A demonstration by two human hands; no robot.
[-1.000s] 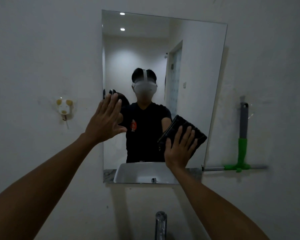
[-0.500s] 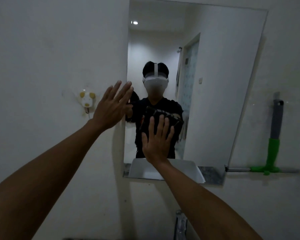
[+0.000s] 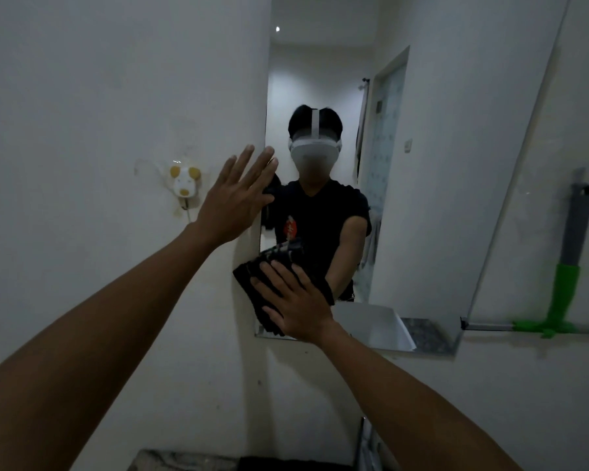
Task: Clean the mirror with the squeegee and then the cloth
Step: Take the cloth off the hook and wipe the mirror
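At the lower-left corner of the mirror (image 3: pixel 439 164), the cloth (image 3: pixel 245 279) is being pressed flat under the right grip (image 3: pixel 300 300), fingers spread, having swept over from the lower right. The left grip (image 3: pixel 235 202), fingers straight, is bracing at the mirror's left edge. The squeegee (image 3: pixel 565 290) is sitting against the wall, well apart, so the cloth pass is likely under way.

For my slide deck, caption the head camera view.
Right hand presses dark cloth on mirror, lower-left corner; left hand flat at its edge.
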